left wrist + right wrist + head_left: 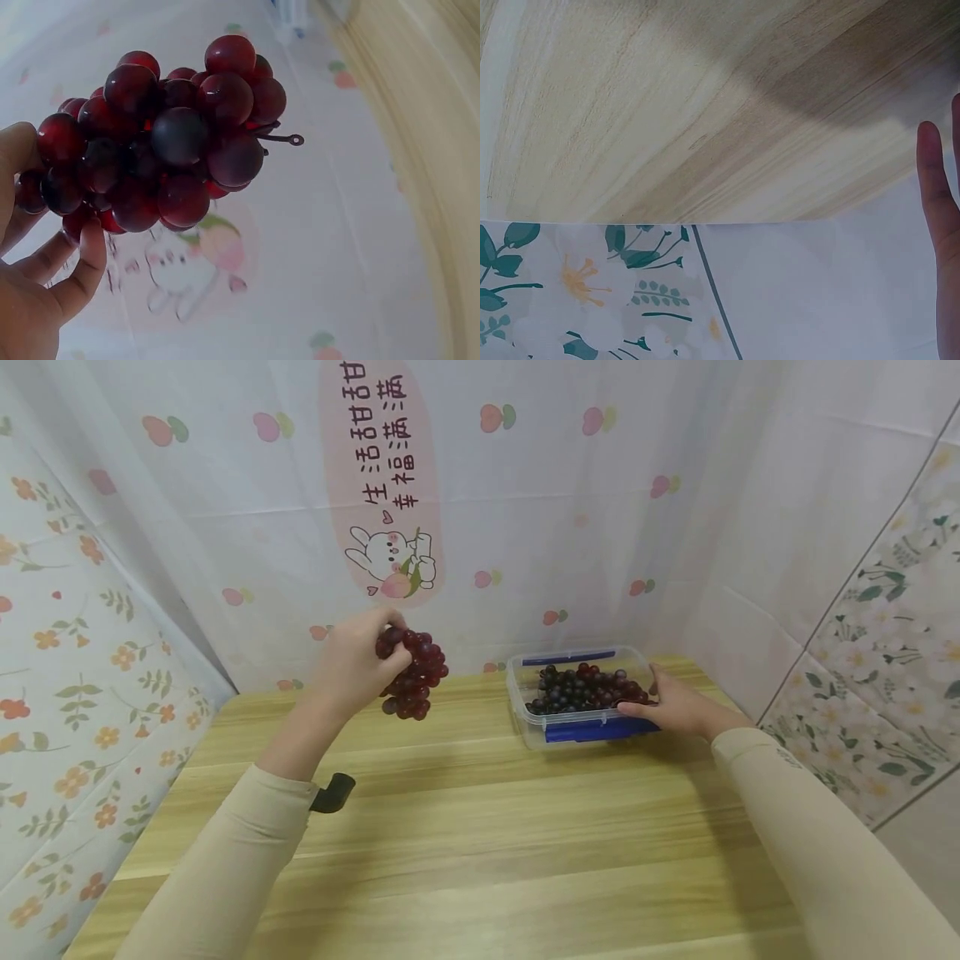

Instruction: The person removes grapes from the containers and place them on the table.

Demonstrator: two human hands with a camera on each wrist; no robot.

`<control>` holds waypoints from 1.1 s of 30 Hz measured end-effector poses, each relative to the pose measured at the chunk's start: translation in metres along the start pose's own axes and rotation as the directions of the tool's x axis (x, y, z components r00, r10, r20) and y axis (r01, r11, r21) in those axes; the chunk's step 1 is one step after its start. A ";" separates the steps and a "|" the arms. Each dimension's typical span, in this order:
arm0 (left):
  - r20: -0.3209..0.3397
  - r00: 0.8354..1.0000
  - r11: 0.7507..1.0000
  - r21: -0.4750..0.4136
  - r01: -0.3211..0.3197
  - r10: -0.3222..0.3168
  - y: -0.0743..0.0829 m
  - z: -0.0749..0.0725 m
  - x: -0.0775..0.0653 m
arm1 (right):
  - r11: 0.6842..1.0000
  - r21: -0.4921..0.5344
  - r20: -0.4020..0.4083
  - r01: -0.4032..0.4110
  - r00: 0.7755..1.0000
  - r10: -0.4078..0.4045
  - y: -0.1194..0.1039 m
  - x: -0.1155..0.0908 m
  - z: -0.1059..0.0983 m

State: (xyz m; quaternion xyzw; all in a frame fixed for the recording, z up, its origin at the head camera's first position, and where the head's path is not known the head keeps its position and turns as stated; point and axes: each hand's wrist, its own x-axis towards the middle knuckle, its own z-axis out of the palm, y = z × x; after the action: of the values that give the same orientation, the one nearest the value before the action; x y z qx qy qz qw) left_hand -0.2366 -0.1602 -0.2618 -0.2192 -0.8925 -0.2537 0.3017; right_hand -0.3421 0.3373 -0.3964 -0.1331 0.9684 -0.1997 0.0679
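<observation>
In the head view my left hand (360,660) holds a bunch of dark red grapes (420,681) up over the back left of the table. The left wrist view shows the bunch (150,142) close up, its bare stem pointing right, with the thumb and fingers of the hand (45,285) round its other end. At the right end of a clear plastic food container (528,727) with blue clips, my right hand (678,703) grips the side, thumb at the near corner. Dark and red grapes (573,689) lie inside it. The right wrist view catches only some fingers (932,165).
The wooden table (480,835) ends at a printed curtain (525,527) along the back. A floral sheet (892,693) hangs on the right and another floral sheet (67,735) on the left. A black piece (333,793) sticks out at the left wrist.
</observation>
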 end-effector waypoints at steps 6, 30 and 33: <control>0.002 0.999 0.998 0.034 0.052 -0.052 -0.026 -0.015 -0.031 | 1.000 0.005 -0.001 0.008 1.000 -0.008 0.000 -0.001 0.001; 0.169 0.930 0.944 0.014 0.330 -0.328 -0.118 -0.028 -0.128 | 1.000 0.010 -0.017 0.003 1.000 -0.002 0.002 0.001 0.002; 0.192 0.920 0.939 0.038 0.341 -0.341 -0.131 -0.031 -0.134 | 1.000 0.009 -0.024 0.001 1.000 0.000 0.001 0.000 0.001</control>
State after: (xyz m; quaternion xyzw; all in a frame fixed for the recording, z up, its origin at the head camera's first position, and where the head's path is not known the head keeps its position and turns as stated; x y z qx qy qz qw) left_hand -0.1983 -0.3117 -0.3696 -0.0838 -0.9428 -0.2777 0.1641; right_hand -0.3418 0.3377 -0.3973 -0.1305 0.9682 -0.2057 0.0567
